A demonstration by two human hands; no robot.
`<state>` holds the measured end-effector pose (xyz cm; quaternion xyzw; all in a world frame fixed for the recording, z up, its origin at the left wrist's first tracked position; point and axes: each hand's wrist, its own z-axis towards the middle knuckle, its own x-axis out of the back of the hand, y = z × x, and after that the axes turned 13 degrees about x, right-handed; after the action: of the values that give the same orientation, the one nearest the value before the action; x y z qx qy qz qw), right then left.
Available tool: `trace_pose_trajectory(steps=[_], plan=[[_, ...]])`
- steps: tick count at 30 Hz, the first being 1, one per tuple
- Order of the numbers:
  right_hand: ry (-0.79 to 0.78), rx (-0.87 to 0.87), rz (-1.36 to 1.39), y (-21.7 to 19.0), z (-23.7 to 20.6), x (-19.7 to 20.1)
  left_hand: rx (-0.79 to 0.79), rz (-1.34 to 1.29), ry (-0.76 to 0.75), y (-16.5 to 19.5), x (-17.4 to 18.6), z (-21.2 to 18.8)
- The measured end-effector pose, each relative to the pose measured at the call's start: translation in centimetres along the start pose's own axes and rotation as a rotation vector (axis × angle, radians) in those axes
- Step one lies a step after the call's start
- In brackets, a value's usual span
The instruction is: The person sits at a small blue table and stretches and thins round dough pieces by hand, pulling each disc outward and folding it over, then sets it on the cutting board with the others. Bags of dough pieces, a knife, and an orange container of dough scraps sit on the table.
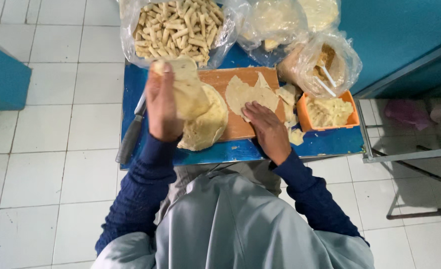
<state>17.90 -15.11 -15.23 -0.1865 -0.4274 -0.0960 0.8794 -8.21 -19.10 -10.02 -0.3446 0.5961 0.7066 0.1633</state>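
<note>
Grey garment and dark blue knit sleeves fill the near edge. Left hand [161, 102] lifts a thin pale round wrapper sheet [189, 89], grip closed on it, above a stack of the same pale wrappers [205, 124] at the wooden cutting board's [240, 130] left end. Right hand [265, 127] lies open and flat, fingers on a single pale wrapper [245, 92] spread mid-board. Orange filling tub [305, 115] near right edge; clear bag of rolled sticks [178, 27] at the blue table's [330, 142] far edge.

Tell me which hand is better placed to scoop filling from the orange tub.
Right. The right hand rests on the flat wrapper beside the orange tub; the left hand is farther off, holding a lifted wrapper.
</note>
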Motion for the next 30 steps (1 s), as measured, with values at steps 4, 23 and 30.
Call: trace_pose_trajectory(steps=[4,23,30], plan=[[0.021,-0.096,0.204,-0.2,0.0,1.7,0.047,0.095,-0.116,-2.5,-1.4,0.4],[0.303,-0.723,0.522,3.1,4.1,4.1,-0.232,1.101,-0.121,-7.1,-6.0,3.3],[0.266,-0.452,0.086,3.5,3.6,3.0,-0.207,1.343,-0.042,-7.6,-6.5,3.8]])
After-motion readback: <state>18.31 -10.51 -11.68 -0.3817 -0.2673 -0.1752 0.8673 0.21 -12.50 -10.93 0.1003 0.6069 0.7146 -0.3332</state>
